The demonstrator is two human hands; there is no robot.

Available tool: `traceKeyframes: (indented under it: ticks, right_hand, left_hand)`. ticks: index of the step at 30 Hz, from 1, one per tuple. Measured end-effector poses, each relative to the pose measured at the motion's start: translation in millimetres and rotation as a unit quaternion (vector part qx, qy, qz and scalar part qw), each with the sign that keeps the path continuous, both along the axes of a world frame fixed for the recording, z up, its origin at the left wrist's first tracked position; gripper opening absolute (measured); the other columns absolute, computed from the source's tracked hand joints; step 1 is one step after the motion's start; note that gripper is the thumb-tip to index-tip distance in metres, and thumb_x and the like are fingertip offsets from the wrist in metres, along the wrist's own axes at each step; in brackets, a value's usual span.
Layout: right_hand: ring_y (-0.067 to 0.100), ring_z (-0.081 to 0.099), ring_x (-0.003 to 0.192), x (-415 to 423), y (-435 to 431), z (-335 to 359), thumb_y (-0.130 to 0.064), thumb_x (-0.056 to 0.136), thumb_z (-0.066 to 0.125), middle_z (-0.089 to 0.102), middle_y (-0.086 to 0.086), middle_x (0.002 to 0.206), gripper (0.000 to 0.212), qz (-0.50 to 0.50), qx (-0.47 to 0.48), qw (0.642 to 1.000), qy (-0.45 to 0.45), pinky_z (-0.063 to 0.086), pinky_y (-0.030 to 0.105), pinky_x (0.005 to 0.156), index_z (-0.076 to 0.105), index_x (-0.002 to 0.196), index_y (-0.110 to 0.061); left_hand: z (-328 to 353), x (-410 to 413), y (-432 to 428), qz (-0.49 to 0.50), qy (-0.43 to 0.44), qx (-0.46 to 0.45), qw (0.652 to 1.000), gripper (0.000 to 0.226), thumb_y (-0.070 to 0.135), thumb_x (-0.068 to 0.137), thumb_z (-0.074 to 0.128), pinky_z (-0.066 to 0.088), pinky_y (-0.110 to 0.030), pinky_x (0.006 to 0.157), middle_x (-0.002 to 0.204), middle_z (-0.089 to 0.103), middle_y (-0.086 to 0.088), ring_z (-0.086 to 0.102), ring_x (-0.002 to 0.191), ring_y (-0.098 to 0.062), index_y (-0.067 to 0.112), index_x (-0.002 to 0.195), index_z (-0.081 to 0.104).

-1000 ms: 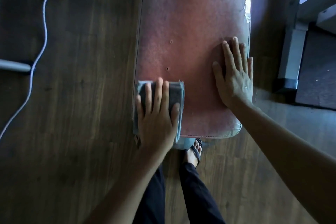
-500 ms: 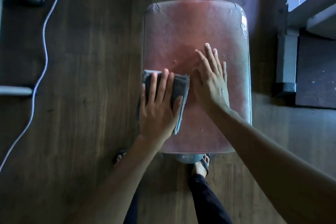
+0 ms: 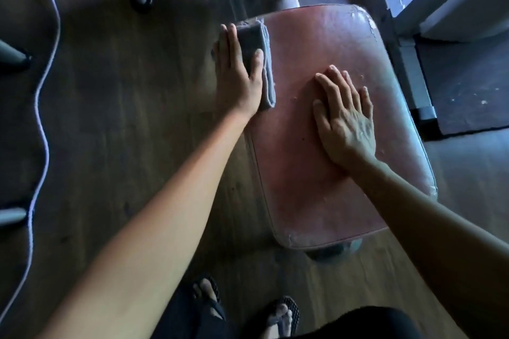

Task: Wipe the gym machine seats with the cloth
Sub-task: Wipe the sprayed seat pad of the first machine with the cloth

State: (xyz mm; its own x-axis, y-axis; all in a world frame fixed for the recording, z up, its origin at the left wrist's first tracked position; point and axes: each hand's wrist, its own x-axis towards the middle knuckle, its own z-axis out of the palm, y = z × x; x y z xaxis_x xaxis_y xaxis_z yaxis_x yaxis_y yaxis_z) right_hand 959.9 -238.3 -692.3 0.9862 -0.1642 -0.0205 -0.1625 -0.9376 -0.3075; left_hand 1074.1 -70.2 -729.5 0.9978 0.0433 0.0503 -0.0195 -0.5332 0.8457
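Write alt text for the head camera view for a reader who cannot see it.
Seen from above, a person's left hand presses a folded grey cloth on the far left corner of a worn red gym seat, while the right hand rests flat on the pad. A white cable snakes across the wooden floor.

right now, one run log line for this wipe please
step: wiping seat | left hand: flat on cloth, far left corner | right hand: flat on seat, bracing | near end not reached
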Motion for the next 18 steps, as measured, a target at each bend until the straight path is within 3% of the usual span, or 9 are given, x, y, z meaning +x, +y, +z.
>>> traceKeyframes:
  ticks: [2,5,6,8,11,13,15,18]
  right_hand:
    - [0.009,0.009,0.153,-1,0,-3,-0.040,0.103,0.032,0.019,-0.011,0.164,0.048,0.003,-0.007,1.000,-0.011,0.004,0.041,0.124,0.028,0.151,-0.037]
    - [0.008,0.008,0.152,0,-1,-10,-0.042,0.105,0.030,0.018,-0.013,0.164,0.046,0.003,-0.019,1.000,-0.020,0.004,0.040,0.124,0.027,0.151,-0.038]
    - [0.008,0.010,0.152,1,-2,-12,-0.043,0.105,0.030,0.019,-0.013,0.163,0.046,0.004,-0.024,0.999,-0.029,0.005,0.041,0.124,0.028,0.151,-0.039]
    - [0.010,0.015,0.151,1,-4,-15,-0.044,0.105,0.030,0.023,-0.014,0.162,0.044,0.008,-0.029,0.998,-0.054,0.009,0.041,0.123,0.031,0.149,-0.040]
    - [0.017,0.022,0.150,2,-1,-12,-0.046,0.104,0.031,0.026,-0.010,0.162,0.043,0.002,-0.037,0.996,-0.075,0.016,0.041,0.121,0.037,0.146,-0.041]
    - [0.025,0.017,0.151,-15,11,-8,-0.045,0.104,0.035,0.021,-0.002,0.164,0.042,-0.038,-0.016,0.997,-0.061,0.017,0.046,0.122,0.041,0.145,-0.040]
    - [0.028,0.013,0.151,-51,24,-3,-0.044,0.103,0.040,0.017,0.002,0.165,0.043,-0.074,0.004,0.997,-0.028,0.016,0.049,0.122,0.042,0.145,-0.038]
    - [0.024,0.021,0.149,-118,36,-1,-0.050,0.101,0.038,0.026,-0.001,0.162,0.049,-0.071,-0.003,0.997,-0.016,0.017,0.046,0.122,0.038,0.148,-0.037]
  left_hand:
    - [4,25,6,0.011,0.063,-0.123,0.990,0.072,0.039,0.092,0.042,0.017,-0.022,0.116,0.155,0.029,-0.025,0.029,0.145,-0.030,-0.008,0.146,0.029]
    - [-10,58,15,0.025,0.083,-0.180,0.980,0.045,0.025,0.102,0.044,0.036,-0.004,0.087,0.139,0.053,-0.019,0.053,0.124,-0.021,-0.004,0.136,0.046]
    - [-15,67,16,0.013,0.069,-0.197,0.978,0.042,0.024,0.103,0.042,0.039,-0.007,0.085,0.138,0.054,-0.017,0.055,0.121,-0.020,-0.002,0.136,0.047]
    - [-19,69,16,-0.008,0.062,-0.234,0.970,0.052,0.038,0.098,0.041,0.042,-0.021,0.095,0.137,0.055,-0.018,0.055,0.122,-0.024,0.001,0.134,0.048]
    - [-26,34,14,0.023,0.018,-0.275,0.961,0.080,0.061,0.073,0.042,0.044,-0.038,0.102,0.125,0.060,-0.017,0.059,0.113,-0.027,0.001,0.125,0.052]
    - [-38,-23,12,0.026,0.023,-0.320,0.947,0.083,0.062,0.074,0.047,0.041,-0.042,0.108,0.131,0.058,-0.015,0.056,0.119,-0.024,0.003,0.131,0.050]
    - [-34,-104,12,0.001,0.057,-0.344,0.937,0.078,0.056,0.085,0.048,0.033,-0.045,0.115,0.148,0.044,-0.015,0.045,0.135,-0.024,0.008,0.146,0.035]
    - [-25,-233,7,-0.034,0.091,-0.379,0.920,0.081,0.058,0.087,0.043,0.023,-0.043,0.121,0.161,0.023,-0.002,0.026,0.147,-0.014,0.022,0.155,0.016]
